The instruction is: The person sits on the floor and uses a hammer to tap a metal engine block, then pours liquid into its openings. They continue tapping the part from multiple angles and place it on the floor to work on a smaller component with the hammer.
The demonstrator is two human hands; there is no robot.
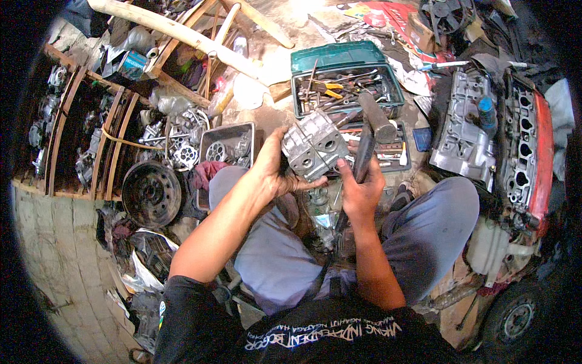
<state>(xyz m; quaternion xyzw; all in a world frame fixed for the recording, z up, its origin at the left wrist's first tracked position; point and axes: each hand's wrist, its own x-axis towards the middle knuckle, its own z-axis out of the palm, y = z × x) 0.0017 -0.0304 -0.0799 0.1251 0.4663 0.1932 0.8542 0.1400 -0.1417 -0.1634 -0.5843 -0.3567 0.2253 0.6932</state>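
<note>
one metal housing is cradled by the left hand, held up near the green toolbox; a hammer is grasped by the right hand. positioning of the housing seems under way; steady support is apparently called for.

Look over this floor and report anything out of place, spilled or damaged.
Nothing looks plainly spilled or damaged. The oddest spot is the open green toolbox, beyond the metal housing in the left hand: its tools lie crossed in a jumble, unsorted. At left, a tyreless wheel rim sits beside loose metal parts.
</note>
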